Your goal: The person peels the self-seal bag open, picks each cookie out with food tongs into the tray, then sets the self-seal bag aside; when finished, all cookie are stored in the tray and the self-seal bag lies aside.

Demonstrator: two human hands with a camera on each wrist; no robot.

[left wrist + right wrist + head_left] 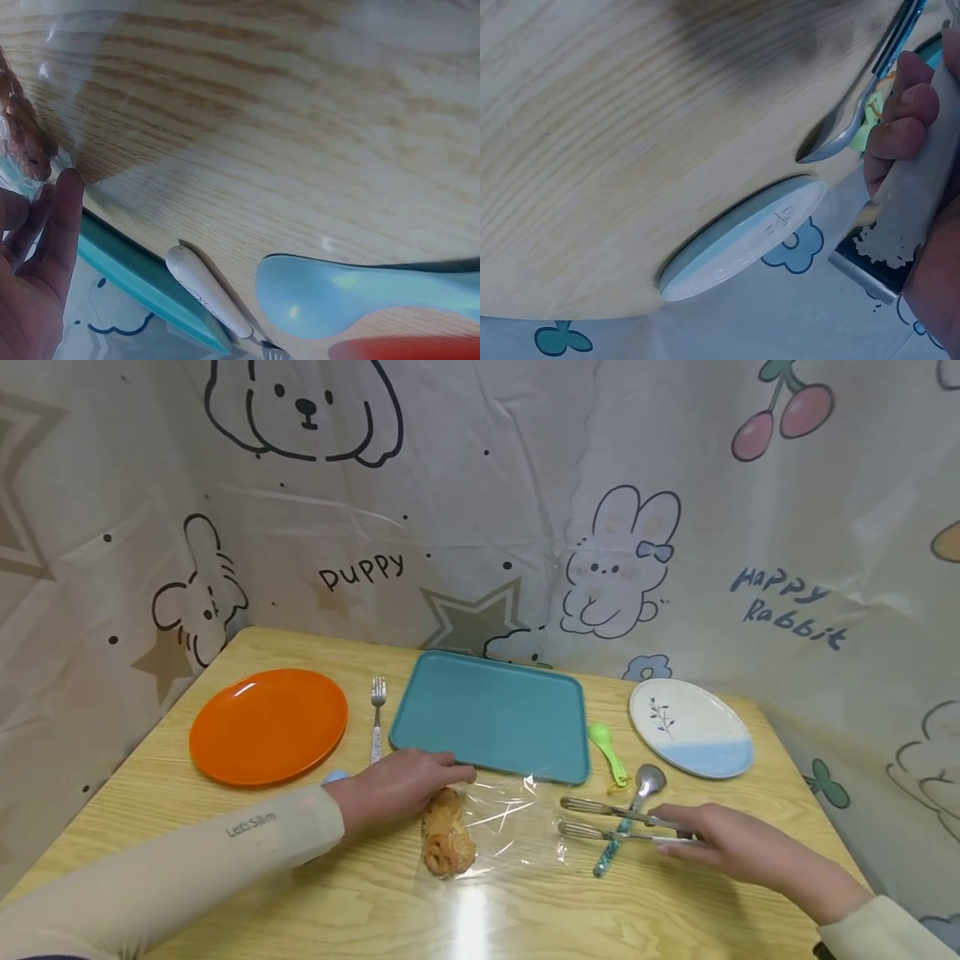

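My left hand [405,785] is at the upper left edge of a clear plastic bag [517,831], its fingers pinching the film. Golden twisted bread [447,835] lies inside the bag's left side. In the left wrist view, the fingers [60,217] meet the film beside the browned bread [26,139]. My right hand [712,839] grips metal tongs [600,831] by the handle end. Their two tips stand apart, pointing left toward the bag. Beneath the tongs lies a metal spoon [649,779] with a teal patterned handle. The right wrist view shows fingers curled round the tongs [922,180].
A teal tray [491,714] lies behind the bag. To its left are a fork [377,693], an orange plate [270,727] and a light blue spoon [315,292], mostly hidden in the head view. A green spoon [602,739] and a white-and-blue plate [690,727] lie to the right.
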